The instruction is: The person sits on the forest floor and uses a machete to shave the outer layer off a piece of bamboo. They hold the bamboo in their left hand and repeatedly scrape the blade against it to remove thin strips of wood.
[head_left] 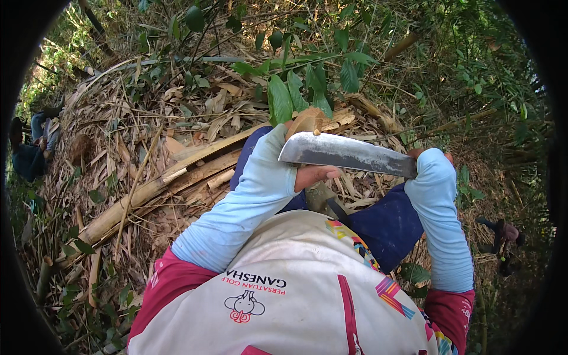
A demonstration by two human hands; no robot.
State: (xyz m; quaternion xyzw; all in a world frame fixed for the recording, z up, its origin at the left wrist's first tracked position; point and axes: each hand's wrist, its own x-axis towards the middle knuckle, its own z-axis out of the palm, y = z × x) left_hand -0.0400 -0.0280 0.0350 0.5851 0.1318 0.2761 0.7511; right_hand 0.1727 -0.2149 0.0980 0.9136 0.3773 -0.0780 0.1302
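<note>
A wide-bladed machete (349,155) lies across the space between my hands, its grey blade pointing left. My right hand (431,158), mostly covered by a light blue sleeve, is closed round its handle, which is hidden. Behind the blade's left end, my left hand (315,175) grips a tan, rounded piece (305,122) whose kind I cannot make out. The left thumb extends below the blade, while most of the fingers are hidden behind it. A small yellowish bit shows at the blade's upper edge, next to the tan piece.
Split bamboo lengths (148,192) lie to the left over dry leaf litter (118,130). Green leaves (296,92) rise just beyond my hands. My knees in dark blue trousers (387,228) are below. One person (35,145) is at far left, another (506,236) at far right.
</note>
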